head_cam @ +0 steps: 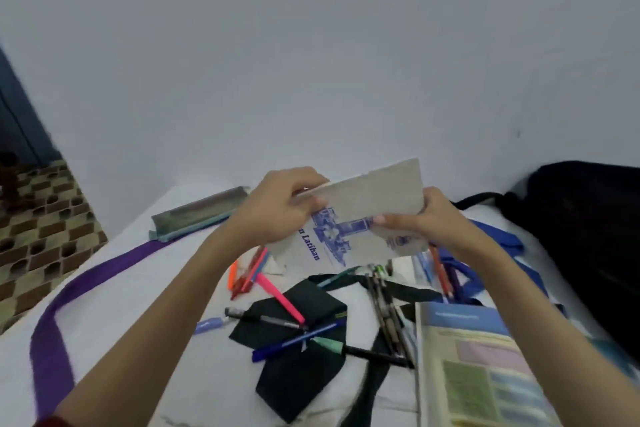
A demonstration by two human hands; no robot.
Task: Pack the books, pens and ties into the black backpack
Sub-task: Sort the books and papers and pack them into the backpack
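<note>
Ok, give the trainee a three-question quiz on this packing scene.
1. True or false: both the left hand and the right hand grip the grey exercise book.
2. Which tie lies on the left of the white surface? A) purple tie B) blue tie C) black tie
3. Fill in: the black backpack sits at the far ____ of the view.

Key: 1 true; 2 A; 3 right.
</note>
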